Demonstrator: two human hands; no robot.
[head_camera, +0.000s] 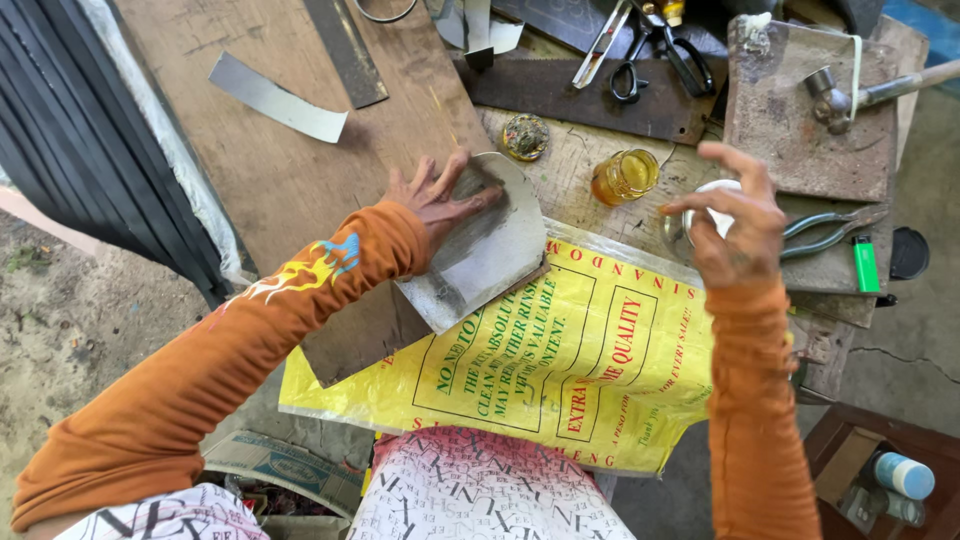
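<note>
The metal sheet (487, 245), thin, stiff and likely sharp-edged, lies flat under the spread left hand (440, 200), best held by its blunt edges, while the right hand (735, 225) cups a small round tin (700, 205) further right.

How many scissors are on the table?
1. The black-handled scissors lie at the top of the bench, above the amber glass jar. The pliers beside the right hand are not scissors. Others could be hidden among the clutter.
</note>
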